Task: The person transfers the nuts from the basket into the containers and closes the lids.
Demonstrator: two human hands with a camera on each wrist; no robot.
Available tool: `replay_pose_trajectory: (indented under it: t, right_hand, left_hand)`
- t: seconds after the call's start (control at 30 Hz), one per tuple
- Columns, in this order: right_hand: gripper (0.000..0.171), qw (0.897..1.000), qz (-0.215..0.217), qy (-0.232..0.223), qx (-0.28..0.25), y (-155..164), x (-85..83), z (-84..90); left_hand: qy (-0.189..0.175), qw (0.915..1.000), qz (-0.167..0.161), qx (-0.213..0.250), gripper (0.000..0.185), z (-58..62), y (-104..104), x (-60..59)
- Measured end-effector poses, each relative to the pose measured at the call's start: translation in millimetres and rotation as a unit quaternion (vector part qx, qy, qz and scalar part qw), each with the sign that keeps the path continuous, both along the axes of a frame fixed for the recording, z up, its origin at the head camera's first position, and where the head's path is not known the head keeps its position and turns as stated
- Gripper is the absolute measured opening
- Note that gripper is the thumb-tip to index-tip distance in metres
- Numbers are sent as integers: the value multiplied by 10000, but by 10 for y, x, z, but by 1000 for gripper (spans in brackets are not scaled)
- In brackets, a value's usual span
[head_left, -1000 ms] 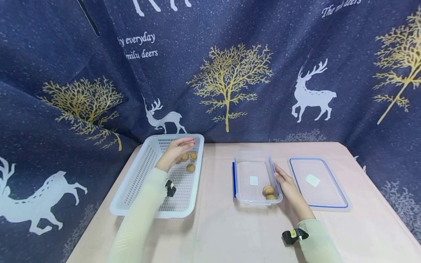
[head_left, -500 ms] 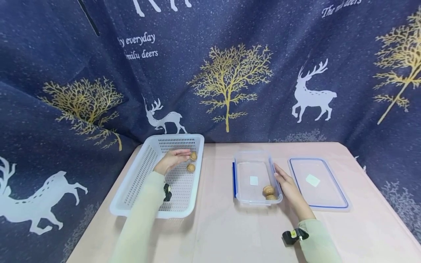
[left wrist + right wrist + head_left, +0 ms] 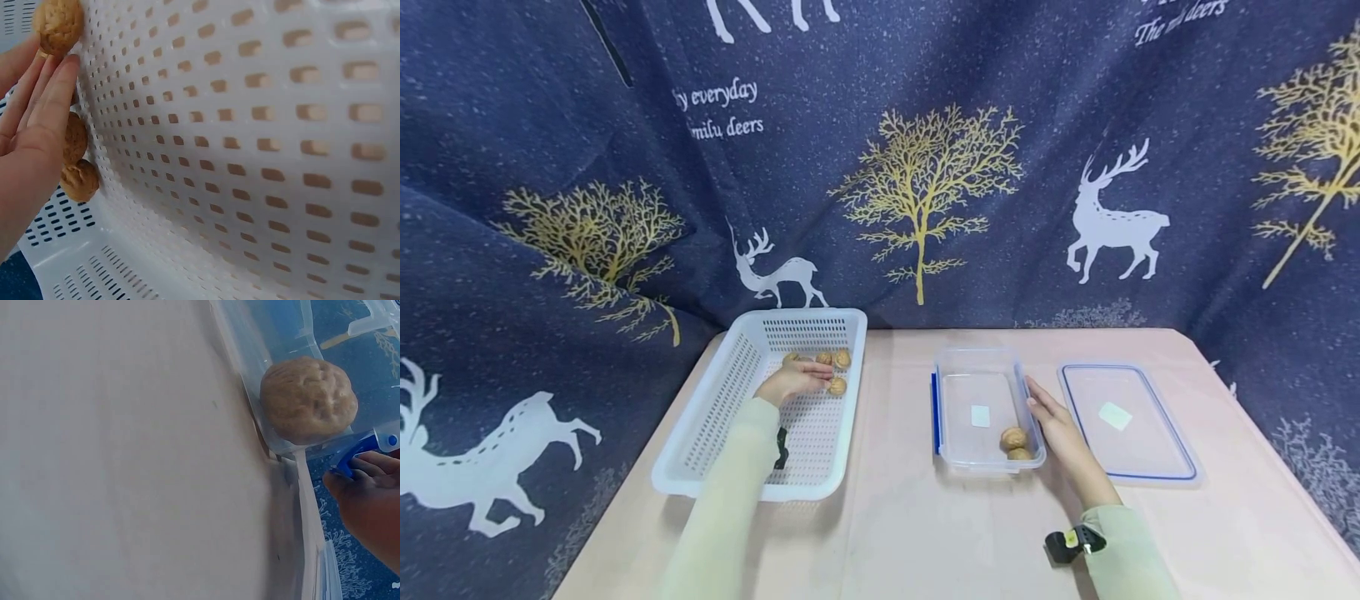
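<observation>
Backdrop: dark blue cloth (image 3: 880,75), printed with white deer, gold trees and lettering. Surface (image 3: 902,533): pale pink, set against the cloth.

Item: white plastic basket (image 3: 852,408), perforated, at the left of the surface. Contents: several walnuts, grouped towards its far right; one walnut (image 3: 838,387) lies nearer than the rest, right at the left hand's fingertips.

Item: clear container (image 3: 973,387), lidless, right of centre, with a blue latch (image 3: 936,412) along its left side. Contents: two brown walnuts (image 3: 1013,437) in the near right corner, touching.

Item: clear lid (image 3: 1138,450), blue-edged, flat on the surface to the right, bearing a pale label (image 3: 1115,415).

Hands: well apart. Left hand (image 3: 792,382): inside the basket, fingers extended and gripping nothing; whether they touch the walnut cannot be told. Right hand (image 3: 1060,425): fingers laid straight along the container's right wall.
</observation>
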State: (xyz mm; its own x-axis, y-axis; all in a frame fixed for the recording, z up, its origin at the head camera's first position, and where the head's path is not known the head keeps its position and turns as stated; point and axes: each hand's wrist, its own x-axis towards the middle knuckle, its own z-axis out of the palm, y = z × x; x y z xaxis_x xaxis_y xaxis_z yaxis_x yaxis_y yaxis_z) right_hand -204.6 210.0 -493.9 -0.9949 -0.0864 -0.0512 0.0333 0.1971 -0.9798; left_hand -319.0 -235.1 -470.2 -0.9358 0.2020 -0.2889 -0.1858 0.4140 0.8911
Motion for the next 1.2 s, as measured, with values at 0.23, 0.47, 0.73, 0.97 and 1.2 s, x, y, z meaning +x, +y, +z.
replay_pose_trajectory:
  t: [0.23,0.47,0.73,0.97,1.2]
  right_hand:
    - [54,10000,-27,26,-7,-9,5,9]
    - [54,9999,-33,81,85,-11,8,-1]
    - [54,9999,-43,89,66,-9,7,1]
    - [54,10000,-54,40,62,-9,4,5]
    - [54,9999,-61,64,55,-14,-14,-26]
  left_hand:
    - [251,9991,-229,-262,42,-25,0,4]
    - [463,9976,-275,-427,40,-37,23,5]
    - [492,9978,-90,-446,37,-50,36,13]
    - [440,9969,1,-651,36,-1,65,51]
    - [525,9974,-86,-480,32,-6,18,24]
